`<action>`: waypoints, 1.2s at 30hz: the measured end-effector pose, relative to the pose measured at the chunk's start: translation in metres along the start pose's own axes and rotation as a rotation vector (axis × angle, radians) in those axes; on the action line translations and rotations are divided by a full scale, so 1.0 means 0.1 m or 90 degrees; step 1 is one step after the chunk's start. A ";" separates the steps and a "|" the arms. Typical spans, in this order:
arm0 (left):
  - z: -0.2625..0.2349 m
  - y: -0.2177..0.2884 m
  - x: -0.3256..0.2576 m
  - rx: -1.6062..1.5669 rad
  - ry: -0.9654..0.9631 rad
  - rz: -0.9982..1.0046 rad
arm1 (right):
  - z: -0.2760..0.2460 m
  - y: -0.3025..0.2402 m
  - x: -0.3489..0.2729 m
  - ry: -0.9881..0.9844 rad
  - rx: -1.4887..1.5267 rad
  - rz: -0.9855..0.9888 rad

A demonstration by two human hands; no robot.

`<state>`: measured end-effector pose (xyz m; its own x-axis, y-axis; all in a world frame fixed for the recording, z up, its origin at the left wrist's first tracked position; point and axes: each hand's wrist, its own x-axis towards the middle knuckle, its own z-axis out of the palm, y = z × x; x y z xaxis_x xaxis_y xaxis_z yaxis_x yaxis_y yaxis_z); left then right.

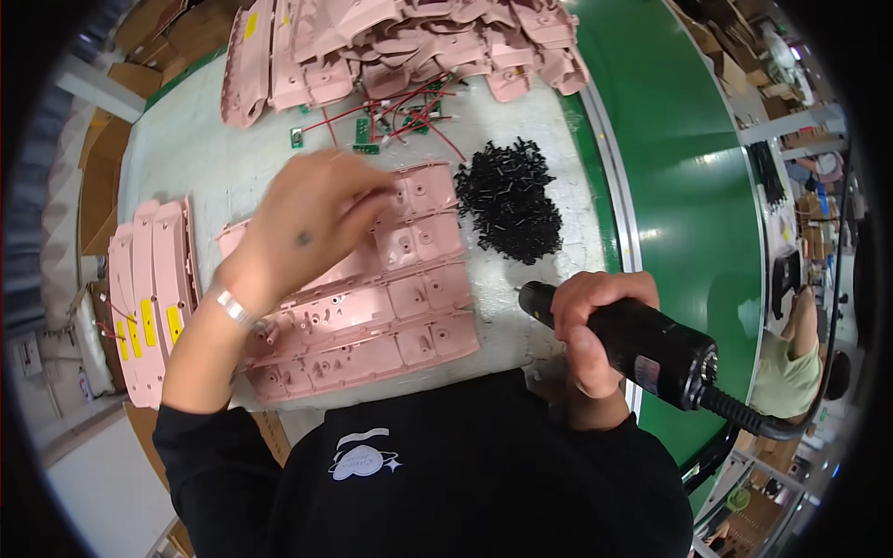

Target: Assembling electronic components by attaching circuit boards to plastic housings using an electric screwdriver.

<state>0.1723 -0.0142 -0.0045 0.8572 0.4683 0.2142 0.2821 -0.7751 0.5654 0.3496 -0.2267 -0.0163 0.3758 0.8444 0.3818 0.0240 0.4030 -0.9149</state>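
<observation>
My left hand is over the far part of several pink plastic housings laid side by side in front of me. Its fingers are bent together, slightly blurred, with the tips near the top housing; anything between them is too small or hidden to make out. In my right hand is a black electric screwdriver, its bit pointing left toward the table and apart from the housings. A cord runs from its rear end to the right. Between the hands, farther off, lies a pile of small black screws.
Green circuit boards with red wires lie beyond the housings. Behind them is a heap of more pink housings. Pink pieces with yellow labels stand at the left. A metal rail and green surface run along the right.
</observation>
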 end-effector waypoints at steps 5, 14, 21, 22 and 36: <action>0.69 -0.24 1.01 0.017 -0.032 0.206 | 0.03 -0.08 -0.03 0.059 0.044 0.054; 0.93 -0.44 1.29 0.024 -0.122 0.239 | 0.03 0.00 -0.03 0.143 -0.010 0.019; 0.31 -0.26 0.75 -0.303 -0.074 -0.007 | 0.03 0.05 0.04 0.161 -0.026 -0.041; 0.14 -0.16 0.56 -0.350 -0.103 -0.062 | 0.02 0.05 0.04 0.167 -0.037 -0.056; 0.11 0.05 -1.38 0.014 0.011 -0.294 | -0.04 0.15 0.07 0.065 0.015 -0.087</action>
<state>0.0601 -0.0870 -0.0396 0.6321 0.7737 -0.0427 0.6420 -0.4921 0.5879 0.3567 -0.2163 -0.0278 0.4632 0.7409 0.4863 0.0597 0.5214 -0.8512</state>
